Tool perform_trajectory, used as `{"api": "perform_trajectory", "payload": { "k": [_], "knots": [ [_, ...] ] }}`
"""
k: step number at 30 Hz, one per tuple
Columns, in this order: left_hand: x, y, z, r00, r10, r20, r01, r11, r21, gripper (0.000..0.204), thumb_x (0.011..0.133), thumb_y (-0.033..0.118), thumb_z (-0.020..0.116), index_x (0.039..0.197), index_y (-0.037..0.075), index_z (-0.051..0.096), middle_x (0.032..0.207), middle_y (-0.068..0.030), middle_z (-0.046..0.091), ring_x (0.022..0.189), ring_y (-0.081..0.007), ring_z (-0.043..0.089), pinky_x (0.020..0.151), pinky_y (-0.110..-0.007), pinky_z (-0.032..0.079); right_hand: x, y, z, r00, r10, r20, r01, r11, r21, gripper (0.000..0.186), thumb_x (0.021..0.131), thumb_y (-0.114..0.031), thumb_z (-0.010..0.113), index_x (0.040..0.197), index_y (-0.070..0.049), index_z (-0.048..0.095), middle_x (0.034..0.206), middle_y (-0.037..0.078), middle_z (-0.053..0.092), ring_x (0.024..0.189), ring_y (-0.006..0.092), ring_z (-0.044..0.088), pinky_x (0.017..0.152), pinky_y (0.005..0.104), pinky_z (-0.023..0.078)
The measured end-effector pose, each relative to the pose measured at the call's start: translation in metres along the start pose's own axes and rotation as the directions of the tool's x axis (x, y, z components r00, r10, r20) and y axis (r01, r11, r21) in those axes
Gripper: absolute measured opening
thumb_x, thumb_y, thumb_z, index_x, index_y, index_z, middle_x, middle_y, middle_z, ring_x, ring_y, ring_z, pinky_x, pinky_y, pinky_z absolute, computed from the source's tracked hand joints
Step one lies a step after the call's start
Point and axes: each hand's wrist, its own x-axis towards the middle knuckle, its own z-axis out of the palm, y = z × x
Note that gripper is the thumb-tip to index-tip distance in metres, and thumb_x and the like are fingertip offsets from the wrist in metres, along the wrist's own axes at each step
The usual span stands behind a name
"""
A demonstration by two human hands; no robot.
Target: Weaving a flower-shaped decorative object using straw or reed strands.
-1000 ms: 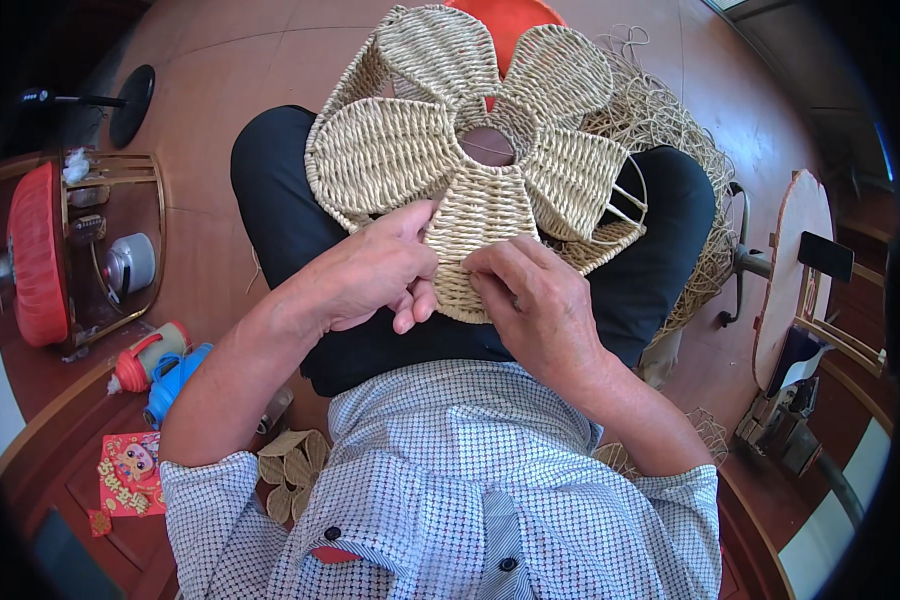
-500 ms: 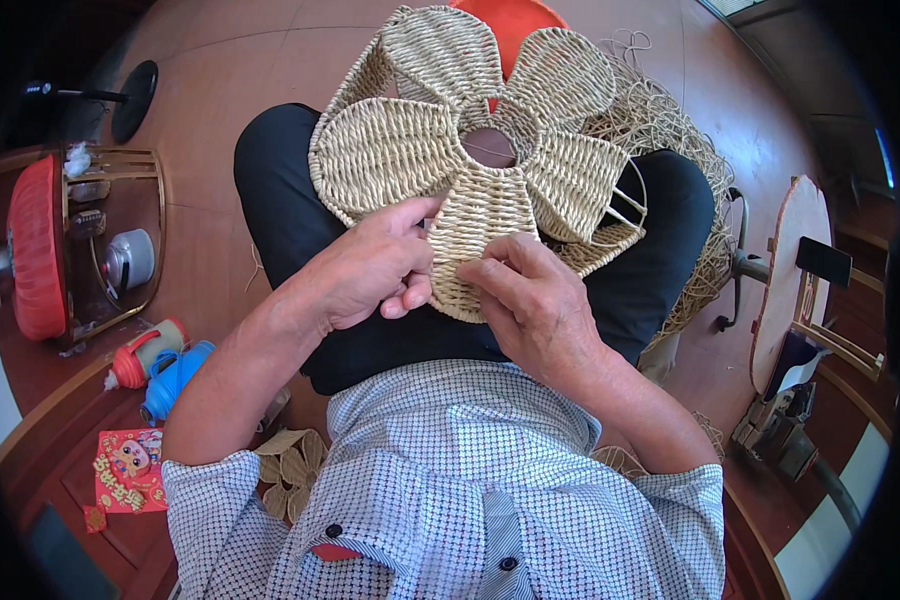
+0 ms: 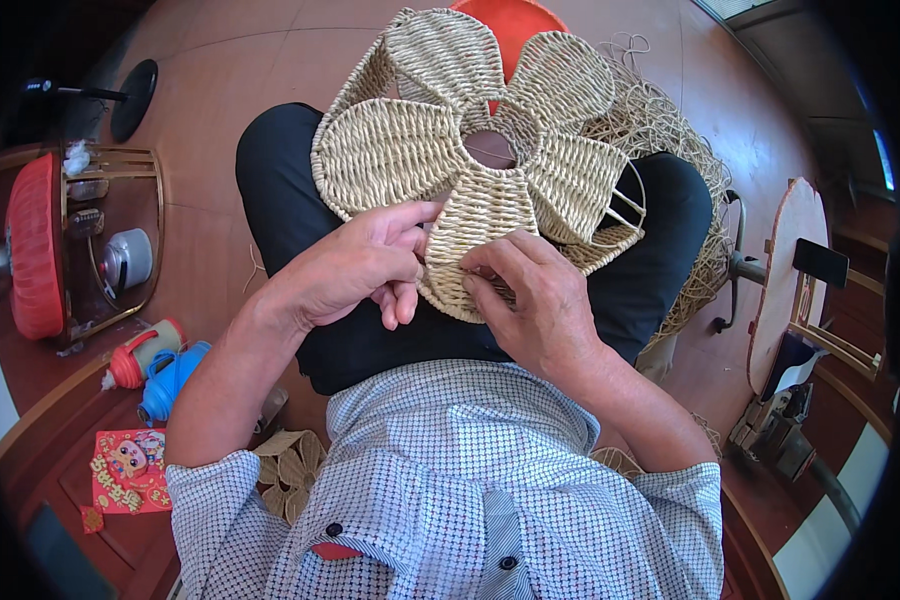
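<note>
Across the dark-trousered lap [image 3: 282,200] lies a woven flower-shaped piece [image 3: 385,150], its near petal [image 3: 485,215] between the hands. The left hand [image 3: 365,265], loosely spread, has shifted slightly left, index finger at the petal's left edge, while the right hand [image 3: 540,295] keeps thumb and fingertips narrowed at its face; whether either grips a strand cannot be told. With the piece barely moved, work apparently remains on this petal
</note>
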Motion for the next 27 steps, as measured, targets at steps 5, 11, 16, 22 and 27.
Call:
{"api": "perform_trajectory", "payload": {
  "k": [5, 11, 16, 22, 27],
  "knots": [
    [0.002, -0.004, 0.001, 0.999, 0.036, 0.020, -0.036, 0.998, 0.043, 0.086, 0.088, -0.010, 0.047, 0.170, -0.011, 0.020, 0.144, -0.0247, 0.061, 0.058, -0.0094, 0.064, 0.045, -0.023, 0.049, -0.001, 0.000, 0.002, 1.000, 0.002, -0.010, -0.002, 1.000, -0.021, 0.016, 0.092, -0.007, 0.078, 0.107, -0.004, 0.072, 0.098, 0.013, 0.068, 0.095, 0.0346, 0.070, 0.082, 0.0462, 0.057],
    [0.005, -0.006, -0.001, 1.000, 0.015, 0.027, -0.015, 1.000, 0.010, 0.086, 0.088, -0.010, 0.048, 0.170, -0.011, 0.020, 0.146, -0.0244, 0.060, 0.060, -0.0098, 0.065, 0.048, -0.023, 0.051, -0.002, 0.000, 0.003, 1.000, 0.004, -0.010, -0.004, 1.000, -0.031, 0.018, 0.091, -0.007, 0.078, 0.108, -0.004, 0.073, 0.100, 0.013, 0.069, 0.095, 0.0345, 0.071, 0.083, 0.0462, 0.058],
    [0.001, -0.003, -0.006, 1.000, -0.002, 0.026, 0.001, 0.999, 0.034, 0.087, 0.089, -0.008, 0.049, 0.171, -0.011, 0.018, 0.145, -0.0251, 0.060, 0.062, -0.0116, 0.068, 0.052, -0.024, 0.054, 0.000, -0.004, 0.002, 1.000, -0.010, -0.016, 0.010, 0.999, -0.040, 0.018, 0.090, -0.008, 0.079, 0.107, -0.005, 0.074, 0.100, 0.012, 0.069, 0.096, 0.0340, 0.071, 0.082, 0.0455, 0.058],
    [-0.003, -0.003, -0.006, 0.996, 0.049, 0.081, -0.053, 0.998, 0.046, 0.089, 0.091, -0.006, 0.052, 0.172, -0.009, 0.016, 0.136, -0.0226, 0.062, 0.064, -0.0130, 0.069, 0.055, -0.026, 0.057, 0.007, -0.007, -0.001, 1.000, -0.007, 0.021, 0.008, 0.999, -0.054, 0.016, 0.092, -0.012, 0.078, 0.106, -0.007, 0.073, 0.101, 0.010, 0.069, 0.092, 0.0322, 0.073, 0.079, 0.0460, 0.060],
    [-0.008, -0.003, 0.000, 0.994, 0.079, 0.073, -0.084, 0.994, 0.073, 0.089, 0.093, -0.004, 0.055, 0.172, -0.008, 0.016, 0.126, -0.0198, 0.063, 0.065, -0.0132, 0.068, 0.055, -0.025, 0.056, 0.016, -0.006, -0.003, 0.997, 0.023, 0.075, -0.018, 0.998, -0.065, 0.012, 0.094, -0.016, 0.077, 0.101, -0.008, 0.072, 0.100, 0.009, 0.067, 0.087, 0.0313, 0.072, 0.076, 0.0462, 0.059]
  ]
}}
